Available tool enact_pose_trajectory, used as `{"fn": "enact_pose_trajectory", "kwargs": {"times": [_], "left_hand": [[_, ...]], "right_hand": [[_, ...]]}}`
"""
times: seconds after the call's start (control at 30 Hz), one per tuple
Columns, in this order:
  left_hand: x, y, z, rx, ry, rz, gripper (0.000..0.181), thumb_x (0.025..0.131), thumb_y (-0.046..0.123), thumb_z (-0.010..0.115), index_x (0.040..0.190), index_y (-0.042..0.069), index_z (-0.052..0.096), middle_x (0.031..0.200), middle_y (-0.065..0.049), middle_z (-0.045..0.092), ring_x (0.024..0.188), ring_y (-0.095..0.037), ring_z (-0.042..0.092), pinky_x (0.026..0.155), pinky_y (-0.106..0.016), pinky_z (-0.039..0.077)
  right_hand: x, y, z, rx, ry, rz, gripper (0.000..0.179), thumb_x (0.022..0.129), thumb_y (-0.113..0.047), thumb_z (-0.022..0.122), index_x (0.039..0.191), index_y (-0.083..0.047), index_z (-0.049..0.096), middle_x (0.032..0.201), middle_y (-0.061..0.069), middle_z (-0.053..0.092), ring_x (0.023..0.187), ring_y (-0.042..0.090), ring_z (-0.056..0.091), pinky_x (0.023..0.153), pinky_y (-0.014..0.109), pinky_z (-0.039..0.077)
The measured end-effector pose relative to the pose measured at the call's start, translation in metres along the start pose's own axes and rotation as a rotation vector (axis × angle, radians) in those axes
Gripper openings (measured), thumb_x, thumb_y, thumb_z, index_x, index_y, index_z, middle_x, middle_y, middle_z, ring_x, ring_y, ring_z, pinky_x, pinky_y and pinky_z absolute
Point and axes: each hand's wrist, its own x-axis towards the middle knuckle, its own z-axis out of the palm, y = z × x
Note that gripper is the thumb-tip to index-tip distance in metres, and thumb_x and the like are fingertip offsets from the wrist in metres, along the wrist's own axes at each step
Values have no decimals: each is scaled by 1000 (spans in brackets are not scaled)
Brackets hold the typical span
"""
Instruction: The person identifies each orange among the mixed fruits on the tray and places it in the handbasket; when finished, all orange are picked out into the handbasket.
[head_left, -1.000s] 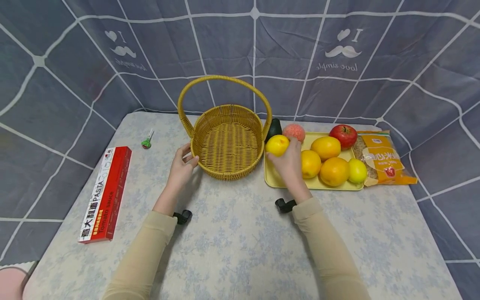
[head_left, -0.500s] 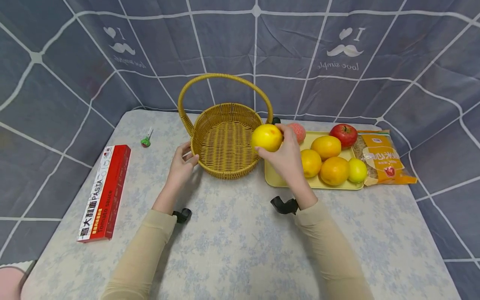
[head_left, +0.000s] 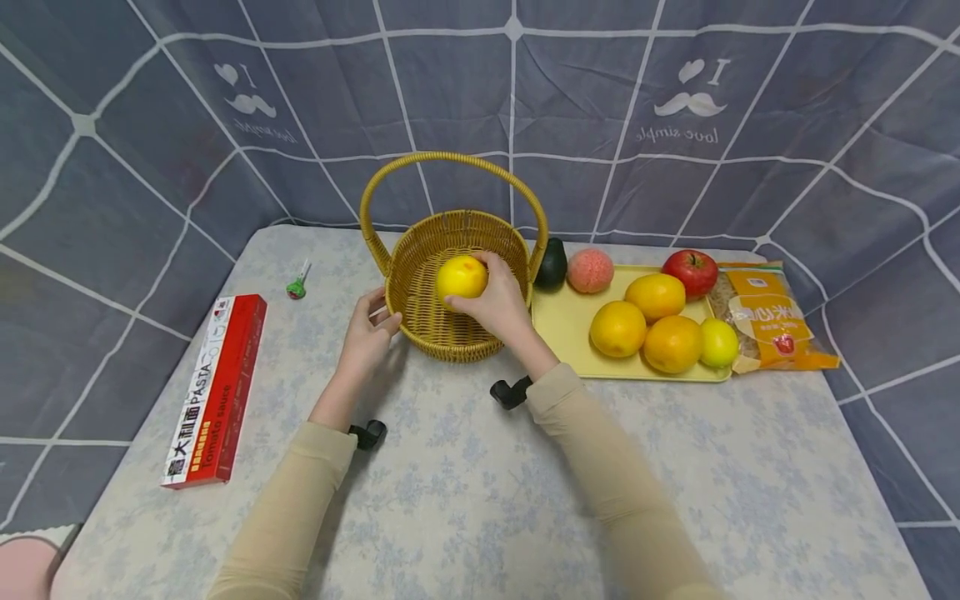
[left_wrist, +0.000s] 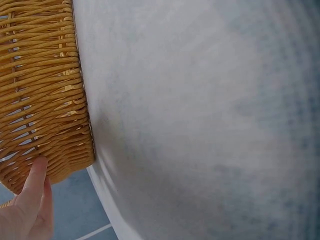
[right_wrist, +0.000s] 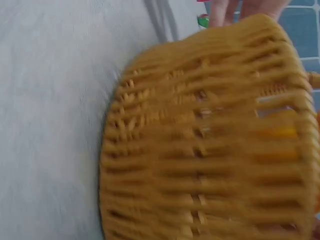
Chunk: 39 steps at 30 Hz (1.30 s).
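A round yellow fruit [head_left: 461, 277] with a small orange mark is held between the thumb and fingers of my right hand [head_left: 501, 302]. Hand and fruit are inside the mouth of a golden wicker basket [head_left: 459, 348] with a tall arched handle. Whether the fruit touches the basket floor I cannot tell. My left hand [head_left: 367, 335] touches the basket's outer left side; its thumb [left_wrist: 35, 179] lies straight against the weave in the left wrist view. In the right wrist view the near basket wall fills much of the frame, blurred, and hides most of the fruit.
Right of the basket, a yellow tray [head_left: 561, 337] bears several yellow-orange fruits and a red apple [head_left: 690, 273]. An avocado [head_left: 552, 265] and a pink bumpy ball [head_left: 590, 271] sit by its back-left corner. An orange food bag [head_left: 776, 321], a red pasta box [head_left: 217, 392] and a lollipop [head_left: 297, 283] lie around.
My right hand has lifted the yellow fruit from the tray's left end and carried it left into the basket. My left hand stays at the basket's side.
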Motion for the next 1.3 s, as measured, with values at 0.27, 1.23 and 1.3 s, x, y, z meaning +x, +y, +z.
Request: {"fn": "enact_pose_trajectory", "kwargs": {"times": [0.27, 1.23, 1.3], "left_hand": [[1, -1, 1, 27, 13, -8, 62, 104, 12, 49, 158, 16, 19, 158, -11, 26, 144, -26, 33, 114, -39, 43], [0, -3, 3, 28, 2, 15, 61, 104, 13, 48, 158, 15, 18, 159, -11, 25, 145, -27, 32, 114, -40, 43], [0, -3, 2, 30, 6, 12, 62, 104, 13, 48, 158, 16, 18, 159, -11, 25, 145, -26, 32, 114, -40, 43]], "right_hand": [[17, -2, 27, 4, -45, 40, 79, 77, -28, 84, 143, -9, 44, 141, 12, 51, 126, 27, 51, 105, 42, 49], [33, -4, 57, -10, -57, 168, 85, 82, -24, 82, 150, -8, 35, 151, 15, 40, 136, 30, 44, 114, 42, 42], [32, -3, 55, -4, -64, 170, 86, 82, -26, 82, 151, -8, 34, 152, 15, 39, 137, 30, 43, 115, 43, 41]]}}
